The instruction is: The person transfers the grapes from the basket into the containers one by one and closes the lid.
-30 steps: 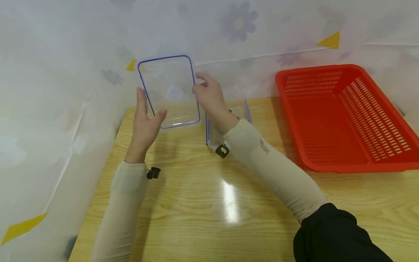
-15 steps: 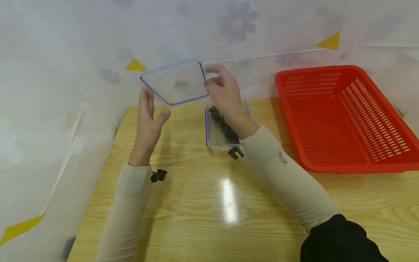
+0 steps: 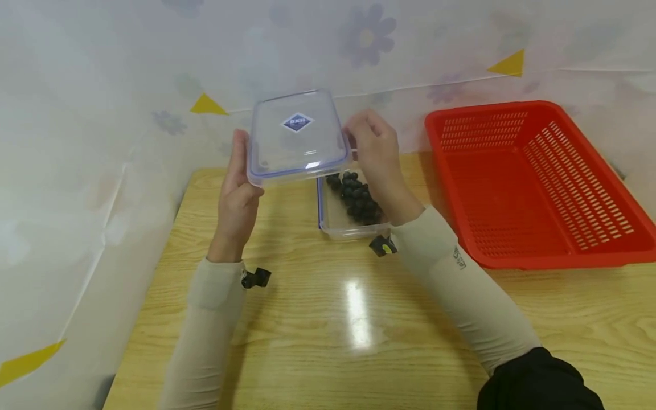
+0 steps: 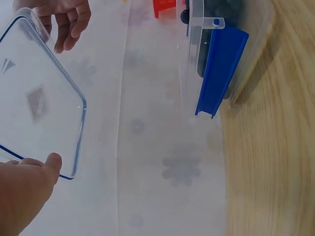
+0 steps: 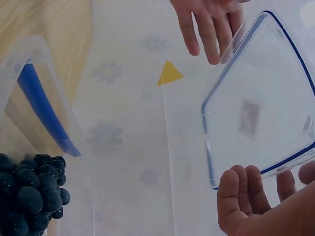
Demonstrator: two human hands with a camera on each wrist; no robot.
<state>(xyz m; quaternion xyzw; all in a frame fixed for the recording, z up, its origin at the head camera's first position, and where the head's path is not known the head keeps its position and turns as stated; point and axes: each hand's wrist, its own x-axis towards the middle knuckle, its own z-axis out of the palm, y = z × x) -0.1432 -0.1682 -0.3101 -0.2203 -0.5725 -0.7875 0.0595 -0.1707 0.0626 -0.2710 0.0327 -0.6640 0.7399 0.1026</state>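
A clear plastic lid (image 3: 302,142) with a blue seal and a diamond-shaped label is held tilted in the air between both hands. My left hand (image 3: 238,199) grips its left edge, thumb near the lower corner. At the opposite edge, my right hand (image 3: 379,151) pinches the rim with curled fingers. Below and to the right, a clear food container (image 3: 353,232) stands on the table, its back part hidden behind the lid and right hand. Inside lies a bunch of dark grapes (image 3: 359,199), seen close in the right wrist view. A blue clip flap (image 4: 221,69) hangs at the container's side.
A red perforated plastic basket (image 3: 512,263) stands to the right of the container on the wooden table (image 3: 307,319). Behind the table rises a pale flowered wall covering (image 3: 435,34) with yellow tape pieces (image 3: 207,104).
The lid has turned from nearly upright to tilted, its labelled face now up, and shifted right toward the container. Both hands moved right with it, and more of the grapes came into view.
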